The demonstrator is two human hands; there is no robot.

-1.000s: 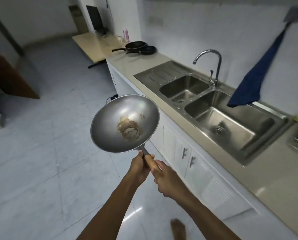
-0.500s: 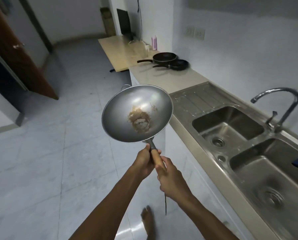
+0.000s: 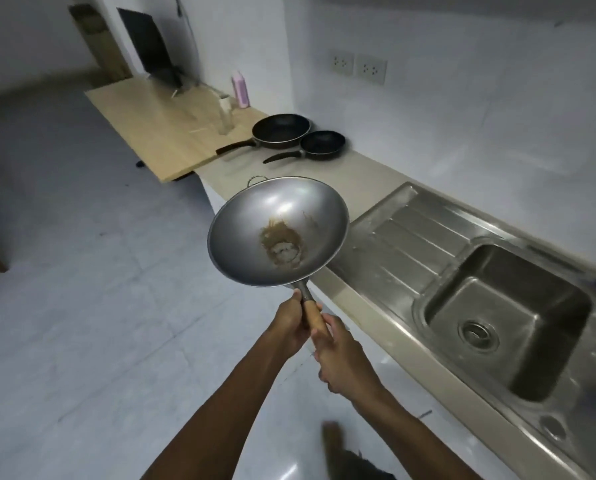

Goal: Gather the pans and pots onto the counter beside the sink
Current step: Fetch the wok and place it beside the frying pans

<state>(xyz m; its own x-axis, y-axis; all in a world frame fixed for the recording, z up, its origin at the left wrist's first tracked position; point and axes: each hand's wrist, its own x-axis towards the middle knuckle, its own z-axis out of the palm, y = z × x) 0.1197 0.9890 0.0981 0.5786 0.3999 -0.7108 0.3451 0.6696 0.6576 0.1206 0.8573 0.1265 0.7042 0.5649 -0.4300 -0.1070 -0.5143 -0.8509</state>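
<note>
I hold a steel wok (image 3: pixel 289 216) with brown residue at its bottom out in front of me, partly over the counter's front edge. My left hand (image 3: pixel 291 322) and my right hand (image 3: pixel 338 355) are both closed around its wooden handle (image 3: pixel 313 315), left above right. On the beige counter (image 3: pixel 355 174) left of the sink's draining board (image 3: pixel 407 244) lie two black frying pans: a larger one (image 3: pixel 282 130) and a smaller one (image 3: pixel 323 143), handles pointing left.
A steel sink basin (image 3: pixel 507 317) lies to the right. A wooden table (image 3: pixel 158 123) adjoins the counter's far end, with a pink bottle (image 3: pixel 240 88), a clear bottle (image 3: pixel 225 116) and a dark screen (image 3: pixel 151 50). White tiled floor spreads to the left.
I have walked along the counter toward the two black pans, which now look closer. The faucet has slid out of view to the right. Both hands keep their hold on the wok.
</note>
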